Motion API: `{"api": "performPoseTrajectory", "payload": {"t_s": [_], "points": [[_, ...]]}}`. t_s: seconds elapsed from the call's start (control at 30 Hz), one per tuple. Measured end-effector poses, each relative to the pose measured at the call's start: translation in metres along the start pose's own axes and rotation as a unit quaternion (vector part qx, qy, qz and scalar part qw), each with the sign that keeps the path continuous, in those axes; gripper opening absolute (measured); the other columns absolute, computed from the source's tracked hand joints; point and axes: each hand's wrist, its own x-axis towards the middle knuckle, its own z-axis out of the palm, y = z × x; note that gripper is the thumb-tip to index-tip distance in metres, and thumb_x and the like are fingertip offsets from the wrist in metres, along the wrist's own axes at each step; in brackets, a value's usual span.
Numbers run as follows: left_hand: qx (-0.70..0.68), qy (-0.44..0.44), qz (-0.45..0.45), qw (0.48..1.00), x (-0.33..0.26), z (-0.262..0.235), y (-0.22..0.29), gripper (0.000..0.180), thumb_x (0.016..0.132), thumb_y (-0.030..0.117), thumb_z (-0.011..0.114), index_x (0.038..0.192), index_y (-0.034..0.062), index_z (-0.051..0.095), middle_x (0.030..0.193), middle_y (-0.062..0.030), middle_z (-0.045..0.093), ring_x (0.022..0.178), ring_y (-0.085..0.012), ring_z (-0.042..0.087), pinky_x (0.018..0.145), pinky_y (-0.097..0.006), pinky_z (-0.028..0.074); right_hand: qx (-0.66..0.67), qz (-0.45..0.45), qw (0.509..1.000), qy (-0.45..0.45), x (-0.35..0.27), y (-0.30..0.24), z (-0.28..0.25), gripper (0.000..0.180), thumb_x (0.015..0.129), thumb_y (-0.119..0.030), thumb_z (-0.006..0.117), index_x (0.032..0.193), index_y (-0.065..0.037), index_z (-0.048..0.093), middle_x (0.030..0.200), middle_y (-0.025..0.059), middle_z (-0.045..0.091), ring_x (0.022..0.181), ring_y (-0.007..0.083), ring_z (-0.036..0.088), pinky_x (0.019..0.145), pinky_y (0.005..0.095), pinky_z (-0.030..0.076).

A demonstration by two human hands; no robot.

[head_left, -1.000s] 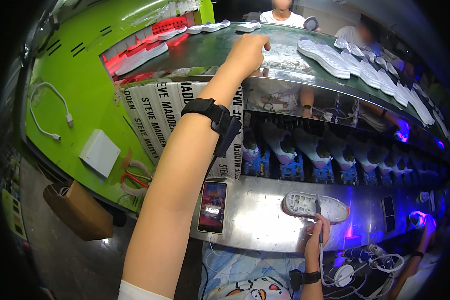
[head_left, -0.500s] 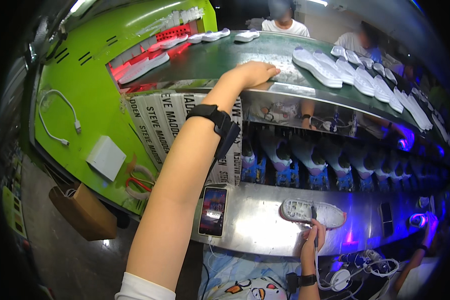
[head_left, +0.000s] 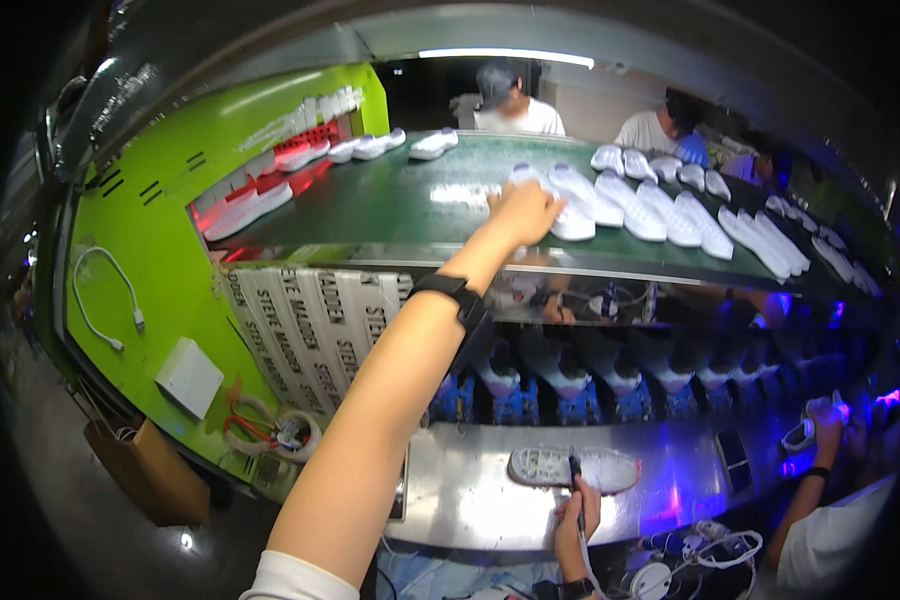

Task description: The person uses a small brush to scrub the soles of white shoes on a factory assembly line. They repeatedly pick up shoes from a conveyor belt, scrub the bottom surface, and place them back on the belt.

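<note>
Our left hand [head_left: 523,210] is flat, fingers together, on one white shoe [head_left: 568,212] on the green belt [head_left: 390,205], while our right hand [head_left: 576,512] pinches a pen [head_left: 575,478] against one upturned sole [head_left: 574,468].

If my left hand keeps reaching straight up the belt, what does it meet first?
The left hand already rests at a white shoe on the green belt; that shoe comes first, though depth is hard to judge.

My left arm stretches long from the bottom of the frame up toward its centre top, a black band round the wrist, left hand [head_left: 526,212] palm-down with fingers curled. My right hand [head_left: 576,512] sits low, right of centre, fingers closed.
</note>
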Motion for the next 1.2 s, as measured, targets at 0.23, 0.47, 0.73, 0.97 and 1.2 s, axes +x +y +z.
{"api": "performPoseTrajectory", "payload": {"t_s": [0.23,0.47,0.73,0.97,1.2], "points": [[0.012,-0.016,-0.224,0.974,0.021,-0.014,-0.032,0.023,0.08,0.014,0.058,0.095,0.0009,0.071,0.101,-0.0266,0.066,0.098,-0.0283,0.063,0.077,-0.046,0.048,-0.024,-0.008,1.0,-0.011,-0.002,0.001,-0.007,0.034,0.093,-0.01,0.048,0.12,0.006,0.059,0.085,0.0089,0.053,0.061,0.0114,0.05,0.057,0.026,0.042],[-0.462,0.132,-0.129,0.867,-0.095,-0.093,-0.019,0.037,0.085,0.021,0.064,0.112,-0.0044,0.056,0.09,-0.0119,0.066,0.077,-0.018,0.066,0.066,-0.032,0.054,0.022,-0.009,1.0,-0.021,0.001,0.0,-0.008,0.035,0.101,-0.02,0.043,0.12,0.005,0.058,0.109,0.0119,0.054,0.087,0.0145,0.059,0.07,0.0248,0.053],[-0.876,-0.115,-0.258,0.39,-0.355,0.045,-0.013,0.06,0.096,0.046,0.043,0.136,0.0007,0.042,0.121,-0.0191,0.06,0.105,-0.0317,0.064,0.089,-0.045,0.053,0.138,0.131,0.981,-0.046,0.027,-0.107,-0.039,0.028,0.088,0.002,0.057,0.116,0.004,0.059,0.105,0.0116,0.063,0.093,0.0179,0.064,0.077,0.0269,0.053],[-0.9,-0.135,-0.372,0.182,-0.434,0.164,0.033,0.053,0.1,0.049,0.037,0.13,0.008,0.052,0.118,-0.0115,0.063,0.099,-0.0267,0.065,0.09,-0.04,0.052,-0.203,-0.306,0.919,-0.141,0.013,-0.122,0.015,0.032,0.071,0.006,0.067,0.102,-0.001,0.069,0.101,0.0129,0.068,0.078,0.0272,0.059,0.071,0.0344,0.048],[-0.913,-0.115,-0.333,0.206,-0.441,0.157,0.014,0.054,0.1,0.047,0.036,0.134,0.0064,0.048,0.125,-0.0162,0.06,0.111,-0.0278,0.061,0.095,-0.041,0.05,-0.054,-0.176,0.957,-0.224,0.005,-0.139,0.02,0.028,0.069,0.0,0.072,0.097,-0.001,0.07,0.09,0.0102,0.07,0.077,0.0217,0.059,0.068,0.0327,0.047]]}}
